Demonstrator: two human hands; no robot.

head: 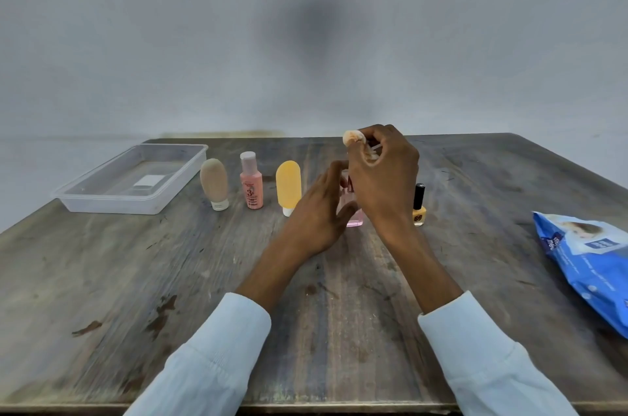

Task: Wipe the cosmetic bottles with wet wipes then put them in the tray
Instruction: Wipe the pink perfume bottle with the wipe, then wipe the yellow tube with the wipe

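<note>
From the head camera we are looking down at a worn wooden table (170, 279) with a grey wall behind it. Our two hands are meeting just right of the frame's centre, around a clear pink bottle (353, 211) that is standing on the table. Our left hand (319, 211) is reaching in from the lower left with fingers straight and loosely spread, its fingertips beside the bottle's left side; we cannot tell whether they are actually touching it. Our right hand (382, 174) is hovering over the bottle's top with fingers curled, pinching a crumpled whitish wipe (353, 137) that is poking out above the knuckles. Pale blue sleeves (210, 358) are covering both forearms at the bottom of the frame.

To the left of our hands three bottles are standing in a row: a yellow tube (288, 186) on its white cap, then a pink bottle with a white cap (251, 183), then a beige tube (214, 183) also on its cap. Further left, at the middle left of the frame, a clear plastic tray (85, 198) is sitting with a white label showing on its floor. Just right of our right wrist a small yellow nail polish bottle (419, 208) with a black cap is standing upright. At the right edge a blue pack of wipes (591, 262) is lying flat.
</note>
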